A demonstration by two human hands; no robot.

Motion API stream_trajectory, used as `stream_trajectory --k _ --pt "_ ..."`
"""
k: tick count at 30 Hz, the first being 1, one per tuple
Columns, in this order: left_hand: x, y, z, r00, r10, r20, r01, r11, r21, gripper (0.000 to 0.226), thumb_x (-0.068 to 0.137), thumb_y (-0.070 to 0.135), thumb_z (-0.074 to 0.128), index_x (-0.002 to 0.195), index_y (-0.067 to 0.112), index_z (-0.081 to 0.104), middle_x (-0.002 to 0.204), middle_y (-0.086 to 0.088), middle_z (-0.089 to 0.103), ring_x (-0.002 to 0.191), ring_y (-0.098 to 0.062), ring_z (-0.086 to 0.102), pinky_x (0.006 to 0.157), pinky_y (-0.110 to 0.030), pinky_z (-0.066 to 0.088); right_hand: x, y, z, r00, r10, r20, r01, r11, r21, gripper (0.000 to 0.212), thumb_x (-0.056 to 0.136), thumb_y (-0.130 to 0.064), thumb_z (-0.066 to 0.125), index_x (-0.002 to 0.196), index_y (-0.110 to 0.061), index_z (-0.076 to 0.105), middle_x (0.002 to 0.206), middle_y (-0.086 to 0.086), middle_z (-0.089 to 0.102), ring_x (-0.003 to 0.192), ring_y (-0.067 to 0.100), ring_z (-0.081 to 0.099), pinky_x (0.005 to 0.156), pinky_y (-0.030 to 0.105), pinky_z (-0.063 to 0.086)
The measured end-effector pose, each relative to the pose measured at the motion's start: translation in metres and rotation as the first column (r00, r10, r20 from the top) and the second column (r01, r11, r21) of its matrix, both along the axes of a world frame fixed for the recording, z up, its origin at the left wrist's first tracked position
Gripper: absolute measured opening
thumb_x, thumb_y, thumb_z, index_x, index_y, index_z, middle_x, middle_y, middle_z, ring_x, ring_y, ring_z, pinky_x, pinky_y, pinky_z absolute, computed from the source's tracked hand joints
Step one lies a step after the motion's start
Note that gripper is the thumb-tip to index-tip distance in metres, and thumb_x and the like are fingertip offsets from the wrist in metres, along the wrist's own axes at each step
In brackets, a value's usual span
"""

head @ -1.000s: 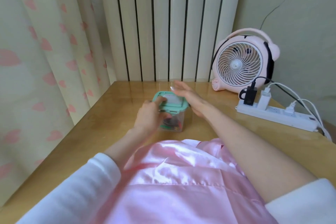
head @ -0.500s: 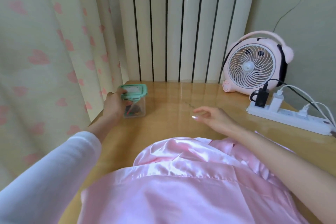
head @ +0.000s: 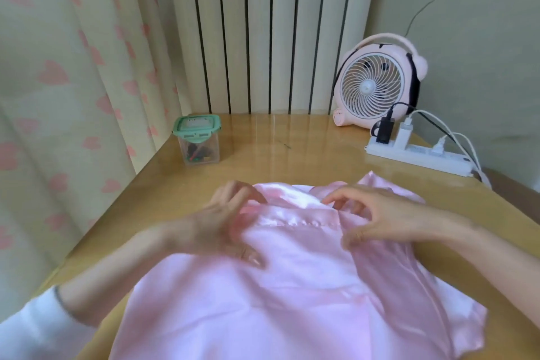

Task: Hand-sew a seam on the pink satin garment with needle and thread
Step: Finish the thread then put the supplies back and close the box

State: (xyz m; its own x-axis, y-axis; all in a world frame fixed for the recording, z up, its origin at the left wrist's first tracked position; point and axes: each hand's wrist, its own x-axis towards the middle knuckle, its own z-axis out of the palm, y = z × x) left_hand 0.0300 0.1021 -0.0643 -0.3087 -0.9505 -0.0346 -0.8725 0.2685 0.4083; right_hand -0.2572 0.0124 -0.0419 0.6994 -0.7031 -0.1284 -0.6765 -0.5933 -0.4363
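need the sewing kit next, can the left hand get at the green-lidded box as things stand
Probably yes. The box sits far left on the table, the same side as the left hand, with bare wood between; that hand would first have to release the pink garment.

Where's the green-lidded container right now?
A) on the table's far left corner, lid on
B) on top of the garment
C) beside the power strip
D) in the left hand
A: the container stands lid-on at the far left corner of the table, by the curtain. The left hand and right hand are both on the pink garment.
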Motion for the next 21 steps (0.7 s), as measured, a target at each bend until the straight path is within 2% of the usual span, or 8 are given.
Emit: stream_trajectory --k 2,4,7,9,11,15,18,21 --pt "-0.012 0.007 -0.011 0.996 0.094 0.0 -0.094 0.99 -0.103 0.084 0.059 0.066 0.07 0.128 0.029 0.042 0.121 0.01 0.03 0.118 -0.01 0.035 0.095 -0.018 0.029 -0.006 0.008 -0.01 0.983 -0.006 -0.185 -0.011 0.995 -0.094 0.081 0.05 -0.069 0.071 0.122 -0.052 0.038 0.115 -0.036 0.043 0.104 -0.002 0.042 0.091 0.029 0.034" --pt "-0.02 0.009 -0.011 0.97 0.242 -0.006 -0.242 0.968 -0.07 0.068 0.065 0.049 0.08 0.121 0.026 0.048 0.109 0.01 0.045 0.101 -0.015 0.049 0.081 -0.023 0.038 -0.013 0.004 -0.016 0.979 -0.068 -0.19 0.042 0.99 -0.138 0.069 0.06 -0.049 0.075 0.12 -0.048 0.04 0.12 -0.022 0.047 0.107 0.007 0.042 0.087 0.029 0.036" --pt "-0.017 0.003 0.005 0.909 0.385 0.159 -0.349 0.912 -0.216 0.049 0.073 0.046 0.074 0.11 0.024 0.05 0.094 0.006 0.057 0.087 -0.023 0.056 0.067 -0.029 0.037 -0.022 -0.014 -0.009 0.987 -0.157 0.03 0.16 0.96 -0.231 0.04 0.066 -0.03 0.069 0.105 -0.029 0.062 0.104 0.001 0.062 0.097 0.024 0.057 0.081 0.038 0.046" --pt "-0.014 -0.003 0.02 0.889 0.429 0.156 -0.323 0.833 -0.45 0.036 0.08 0.037 0.069 0.105 0.018 0.052 0.095 -0.004 0.064 0.08 -0.028 0.058 0.061 -0.03 0.034 -0.025 -0.021 0.009 0.957 -0.189 0.219 0.258 0.9 -0.351 0.004 0.076 -0.006 0.064 0.072 -0.007 0.065 0.069 0.012 0.063 0.071 0.026 0.058 0.065 0.033 0.044" --pt "-0.008 -0.014 0.04 0.872 0.481 0.093 -0.329 0.715 -0.617 0.026 0.084 0.027 0.065 0.104 0.013 0.055 0.091 -0.014 0.066 0.076 -0.033 0.059 0.059 -0.031 0.034 -0.025 -0.027 0.037 0.881 -0.237 0.409 0.396 0.843 -0.365 0.033 0.079 0.01 0.052 0.055 -0.012 0.053 0.053 0.007 0.051 0.051 0.014 0.042 0.053 0.028 0.036" --pt "0.017 -0.042 0.068 0.771 0.632 0.074 -0.494 0.668 -0.557 0.024 0.089 0.025 0.057 0.109 0.013 0.062 0.097 -0.019 0.067 0.091 -0.037 0.061 0.066 -0.035 0.043 -0.033 -0.052 0.078 0.51 -0.433 0.743 0.491 0.856 0.161 0.036 0.085 0.017 0.032 0.072 -0.008 0.055 0.067 0.017 0.054 0.041 0.014 0.06 0.042 0.035 0.052" --pt "0.035 -0.052 0.064 0.726 0.687 0.023 -0.596 0.646 -0.476 0.024 0.086 0.022 0.057 0.107 0.017 0.067 0.097 -0.016 0.068 0.091 -0.035 0.063 0.073 -0.036 0.048 -0.057 -0.072 0.093 0.14 -0.579 0.803 0.497 0.743 0.449 0.032 0.088 0.014 0.03 0.075 -0.005 0.053 0.075 0.014 0.057 0.056 0.024 0.062 0.046 0.036 0.057" --pt "0.056 -0.048 0.052 0.682 0.701 -0.206 -0.718 0.591 -0.367 0.021 0.081 0.019 0.054 0.096 0.012 0.068 0.097 -0.017 0.068 0.092 -0.035 0.063 0.071 -0.035 0.044 -0.098 -0.098 0.086 -0.237 -0.633 0.737 0.538 0.546 0.642 0.026 0.085 0.009 0.034 0.097 0.0 0.056 0.101 0.019 0.063 0.08 0.027 0.065 0.057 0.037 0.059"
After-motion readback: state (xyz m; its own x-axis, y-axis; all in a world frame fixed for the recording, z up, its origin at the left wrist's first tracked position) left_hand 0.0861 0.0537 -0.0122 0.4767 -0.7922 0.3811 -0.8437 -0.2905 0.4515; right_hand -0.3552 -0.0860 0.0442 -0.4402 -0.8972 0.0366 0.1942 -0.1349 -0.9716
